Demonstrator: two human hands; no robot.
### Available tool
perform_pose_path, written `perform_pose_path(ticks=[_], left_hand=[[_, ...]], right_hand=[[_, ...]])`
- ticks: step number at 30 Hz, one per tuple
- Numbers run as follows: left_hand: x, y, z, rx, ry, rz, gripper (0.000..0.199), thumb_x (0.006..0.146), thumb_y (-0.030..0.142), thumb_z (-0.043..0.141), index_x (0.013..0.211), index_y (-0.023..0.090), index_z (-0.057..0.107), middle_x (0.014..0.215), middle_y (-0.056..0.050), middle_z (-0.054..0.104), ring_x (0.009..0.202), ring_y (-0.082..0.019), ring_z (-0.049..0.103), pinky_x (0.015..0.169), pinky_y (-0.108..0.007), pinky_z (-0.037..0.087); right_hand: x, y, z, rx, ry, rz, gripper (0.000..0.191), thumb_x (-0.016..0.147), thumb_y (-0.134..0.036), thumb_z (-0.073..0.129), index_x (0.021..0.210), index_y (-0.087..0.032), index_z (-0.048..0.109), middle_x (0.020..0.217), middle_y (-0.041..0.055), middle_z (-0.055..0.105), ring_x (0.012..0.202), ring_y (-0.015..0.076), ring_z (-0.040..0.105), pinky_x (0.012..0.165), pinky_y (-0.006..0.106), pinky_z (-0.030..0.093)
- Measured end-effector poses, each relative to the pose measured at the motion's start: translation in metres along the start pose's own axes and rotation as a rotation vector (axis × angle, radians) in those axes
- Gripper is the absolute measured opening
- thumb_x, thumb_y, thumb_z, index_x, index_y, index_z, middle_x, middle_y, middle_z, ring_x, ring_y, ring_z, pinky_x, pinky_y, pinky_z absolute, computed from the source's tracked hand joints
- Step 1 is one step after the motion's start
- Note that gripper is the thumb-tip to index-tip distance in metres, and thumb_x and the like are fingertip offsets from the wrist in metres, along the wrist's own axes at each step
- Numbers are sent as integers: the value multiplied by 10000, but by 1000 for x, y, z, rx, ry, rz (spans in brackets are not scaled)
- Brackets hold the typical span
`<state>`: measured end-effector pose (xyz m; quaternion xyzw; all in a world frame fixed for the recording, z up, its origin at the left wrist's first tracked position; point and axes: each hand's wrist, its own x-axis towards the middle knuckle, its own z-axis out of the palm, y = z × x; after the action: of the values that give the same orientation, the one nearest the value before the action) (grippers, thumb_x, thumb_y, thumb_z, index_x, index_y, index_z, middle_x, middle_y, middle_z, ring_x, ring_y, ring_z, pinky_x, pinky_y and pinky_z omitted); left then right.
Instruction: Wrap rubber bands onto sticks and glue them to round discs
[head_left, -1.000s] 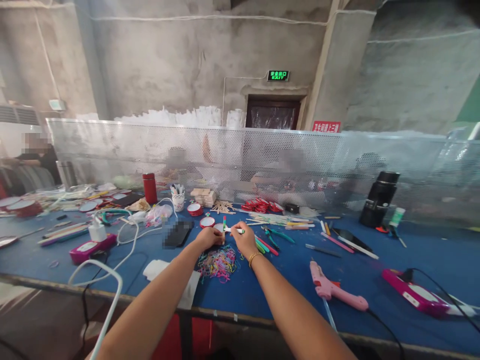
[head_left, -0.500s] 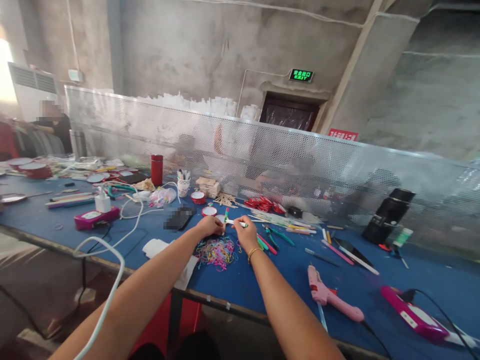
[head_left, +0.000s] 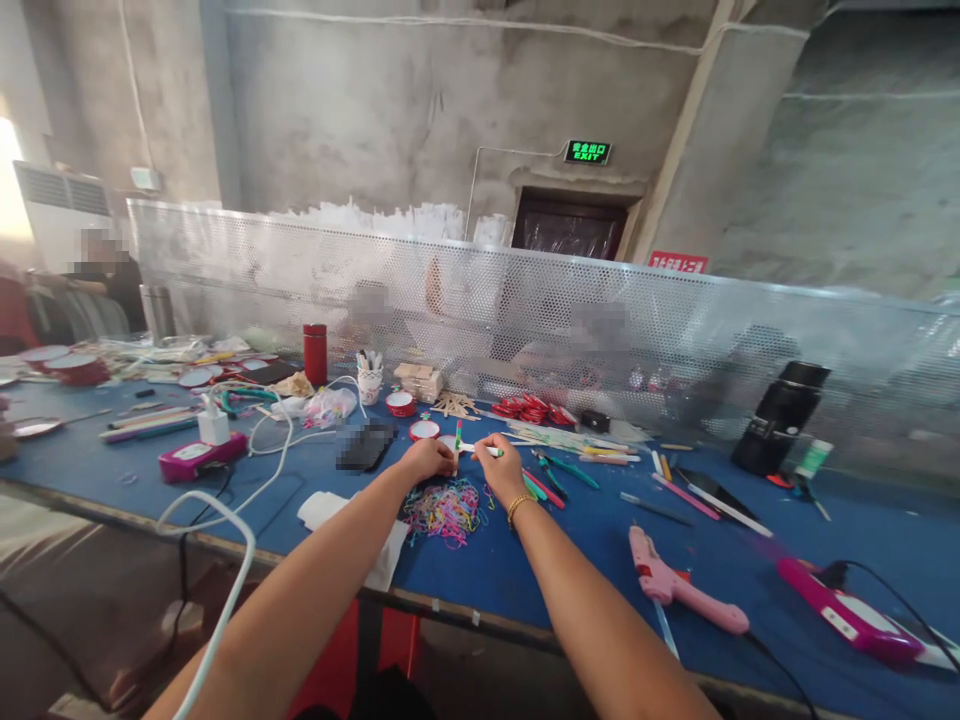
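Well, left hand (head_left: pixel 433 460): fingers pinch one coloured stick (head_left: pixel 459 432), standing up between both hands.
Right hand (head_left: pixel 500 465): fingers hold one white pen (head_left: pixel 468 447) right by the stick.
Stringy pile (head_left: pixel 445 512): one, just below the fingers.
Purple boxes (head_left: pixel 202 457) (head_left: pixel 847 615): two, far left and far right.

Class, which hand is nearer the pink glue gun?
Right. The right hand is left of and beyond the pink glue gun; the left hand is farther left.

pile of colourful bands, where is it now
Below the middle of the head view, the pile of colourful bands lies on the blue table, just nearer the wearer than the left hand, with white paper to its left.
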<state>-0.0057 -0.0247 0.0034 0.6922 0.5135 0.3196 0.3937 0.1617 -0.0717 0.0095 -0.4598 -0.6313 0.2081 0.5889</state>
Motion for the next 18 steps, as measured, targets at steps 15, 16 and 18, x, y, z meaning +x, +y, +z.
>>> perform_pose_path(ticks=[15, 16, 18], left_hand=[[5, -9, -7, 158, 11, 36, 169, 665, 295, 670, 714, 134, 687, 607, -14, 643, 546, -101, 550, 551, -192, 419], [6, -9, -7, 170, 13, 36, 168, 664, 292, 672, 716, 134, 687, 612, -16, 647, 549, -102, 553, 550, -192, 420], [5, -9, -7, 194, 21, 37, 161, 669, 285, 667, 711, 132, 689, 611, -19, 648, 547, -104, 554, 547, -192, 418]], right_hand=[[3, -1, 2, -37, 23, -43, 158, 719, -319, 490, 634, -206, 559, 617, -1, 645, 597, 162, 572, 611, 259, 414], [3, -2, 2, -33, 25, -44, 156, 719, -318, 491, 630, -207, 556, 614, -3, 644, 601, 161, 576, 619, 260, 415], [3, -3, 2, -29, 27, -43, 159, 719, -318, 495, 618, -207, 547, 606, -5, 642, 604, 161, 577, 628, 260, 414]])
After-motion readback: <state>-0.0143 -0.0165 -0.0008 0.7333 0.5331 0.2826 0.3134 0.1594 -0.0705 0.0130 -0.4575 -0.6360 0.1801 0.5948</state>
